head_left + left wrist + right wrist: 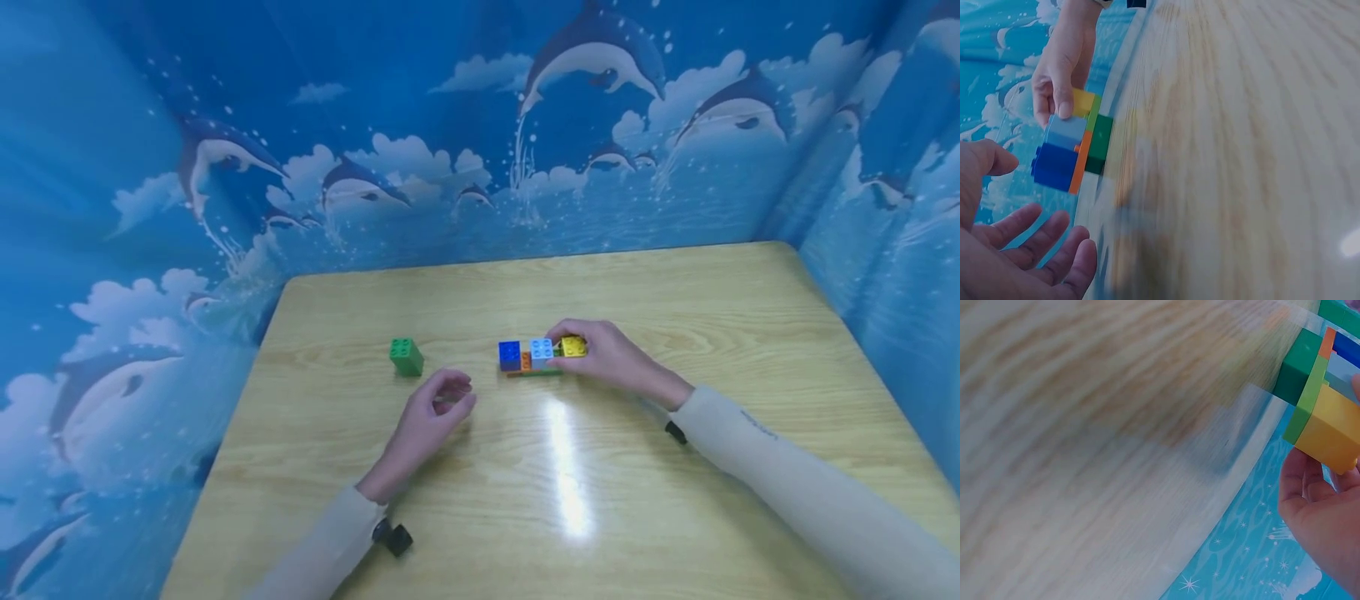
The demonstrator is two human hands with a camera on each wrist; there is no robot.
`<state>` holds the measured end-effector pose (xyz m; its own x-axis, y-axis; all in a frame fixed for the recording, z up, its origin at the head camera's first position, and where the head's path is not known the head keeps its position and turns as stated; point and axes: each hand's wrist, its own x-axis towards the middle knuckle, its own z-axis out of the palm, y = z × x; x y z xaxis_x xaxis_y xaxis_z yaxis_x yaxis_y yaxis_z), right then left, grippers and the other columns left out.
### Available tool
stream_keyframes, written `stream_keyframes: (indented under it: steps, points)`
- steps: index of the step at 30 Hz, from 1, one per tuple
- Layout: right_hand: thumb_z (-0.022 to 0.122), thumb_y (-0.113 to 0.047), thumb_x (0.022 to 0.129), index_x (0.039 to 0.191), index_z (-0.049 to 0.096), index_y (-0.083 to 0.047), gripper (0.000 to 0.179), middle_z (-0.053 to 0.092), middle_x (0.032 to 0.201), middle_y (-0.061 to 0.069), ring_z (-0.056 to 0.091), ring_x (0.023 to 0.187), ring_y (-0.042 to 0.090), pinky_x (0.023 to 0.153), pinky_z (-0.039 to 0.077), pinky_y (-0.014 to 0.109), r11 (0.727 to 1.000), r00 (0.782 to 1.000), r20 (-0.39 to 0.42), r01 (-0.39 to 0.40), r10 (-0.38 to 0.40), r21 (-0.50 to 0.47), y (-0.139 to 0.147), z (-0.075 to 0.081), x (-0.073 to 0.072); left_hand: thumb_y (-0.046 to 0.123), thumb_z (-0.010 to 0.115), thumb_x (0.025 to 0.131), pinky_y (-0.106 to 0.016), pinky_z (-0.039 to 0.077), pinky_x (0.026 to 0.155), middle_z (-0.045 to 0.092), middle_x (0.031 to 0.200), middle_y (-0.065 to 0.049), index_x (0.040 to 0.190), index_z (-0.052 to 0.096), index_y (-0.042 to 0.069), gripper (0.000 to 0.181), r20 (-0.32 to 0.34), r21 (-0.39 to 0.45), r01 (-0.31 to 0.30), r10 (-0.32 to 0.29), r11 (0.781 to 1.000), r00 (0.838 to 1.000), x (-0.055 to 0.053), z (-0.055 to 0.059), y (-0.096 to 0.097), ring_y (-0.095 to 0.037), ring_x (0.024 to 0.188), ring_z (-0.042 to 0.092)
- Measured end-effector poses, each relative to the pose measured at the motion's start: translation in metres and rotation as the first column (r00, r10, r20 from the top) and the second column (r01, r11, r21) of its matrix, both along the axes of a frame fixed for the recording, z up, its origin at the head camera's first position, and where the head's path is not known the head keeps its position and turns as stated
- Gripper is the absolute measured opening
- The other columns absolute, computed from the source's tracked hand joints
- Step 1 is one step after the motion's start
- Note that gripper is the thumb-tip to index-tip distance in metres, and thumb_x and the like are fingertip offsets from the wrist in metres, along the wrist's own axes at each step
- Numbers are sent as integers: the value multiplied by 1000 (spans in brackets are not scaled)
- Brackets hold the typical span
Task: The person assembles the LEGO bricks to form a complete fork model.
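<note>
My right hand (606,357) pinches the light blue building block (542,353) on a small built row, thumb at the near side and fingers at the far side. A dark blue block (1057,167) sits at one end of that row and a yellow block (1335,428) at the other. All three stand on flat orange (1080,164) and lime green (1307,403) pieces, with a dark green block (1299,365) beneath. My left hand (431,419) is held apart from the row, fingers loosely bent and holding nothing.
A tall green block (406,357) stands alone on the wooden table (675,500), left of the row and just beyond my left hand. A blue dolphin-print curtain (420,100) hangs behind the table and along its sides.
</note>
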<state>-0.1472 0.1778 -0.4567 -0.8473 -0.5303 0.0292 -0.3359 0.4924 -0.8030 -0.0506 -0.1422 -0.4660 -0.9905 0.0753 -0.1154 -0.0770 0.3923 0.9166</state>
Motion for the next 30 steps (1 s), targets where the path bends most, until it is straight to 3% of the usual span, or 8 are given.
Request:
stream_keyframes:
  steps: [14,20,22,25,30]
  points:
    - [86,-20,98,130,75,-14,34,74,122,3,67,99,20,81,58,43,1000,1000,15,-2,2,-7,2,2,1,24,74,105,-49,52,103,71,119,-9,122,71,7,24,36,-56,-145,147,988,988,11,-3,-44,-28,114,65]
    - [86,-21,98,132,74,-13,36,74,123,4,67,100,20,82,58,43,1000,1000,16,-4,4,-2,1,2,1,20,73,104,-33,53,87,66,117,-14,120,64,3,25,31,-44,-276,278,960,960,8,-4,-59,-28,107,61]
    - [86,-21,98,132,74,-13,36,74,123,4,67,100,19,82,58,43,1000,1000,14,-3,3,1,1,2,1,19,73,104,-27,54,82,63,118,-15,124,58,1,31,35,-23,-321,322,947,946,7,-3,-63,-27,107,59]
    - [86,-21,98,132,74,-13,37,74,123,4,67,101,19,83,58,43,1000,1000,13,-1,1,1,1,2,1,17,74,104,-28,53,90,59,128,-18,135,51,-2,43,30,30,-352,351,935,936,4,-1,-68,-29,117,57]
    - [86,-22,98,131,74,-13,36,73,124,4,67,101,19,83,58,43,1000,1000,21,-3,3,2,0,2,0,23,75,105,-39,48,106,45,158,-18,158,40,2,67,15,86,-315,314,945,949,-3,-1,-78,-35,132,54]
